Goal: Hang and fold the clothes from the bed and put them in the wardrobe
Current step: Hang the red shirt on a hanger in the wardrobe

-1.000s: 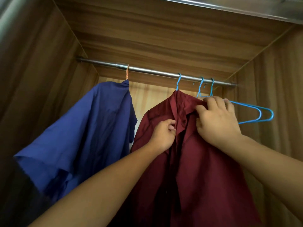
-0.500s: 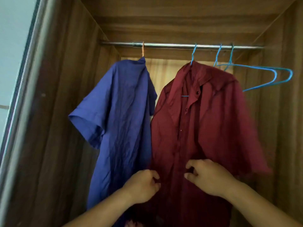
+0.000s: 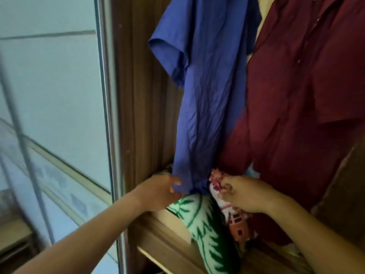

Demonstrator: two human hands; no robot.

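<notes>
A blue short-sleeved shirt (image 3: pixel 205 80) hangs in the wooden wardrobe, with a dark red shirt (image 3: pixel 304 99) hanging close on its right. My left hand (image 3: pixel 160 191) pinches the blue shirt's bottom hem. My right hand (image 3: pixel 245 194) is closed at the hem's right corner, against a red-and-white patterned cloth (image 3: pixel 235 224); which of the two it grips is unclear. The rail and hangers are out of view above.
A green-and-white patterned cloth (image 3: pixel 205 230) drapes over the wardrobe's lower wooden shelf edge (image 3: pixel 167 246). The wardrobe's left side panel (image 3: pixel 138 95) and a metal-framed sliding door with frosted panels (image 3: pixel 59 95) stand on the left.
My view has dropped from the rail to the shirts' bottoms. My hands left the red shirt's front and moved left and down to the blue shirt's hem.
</notes>
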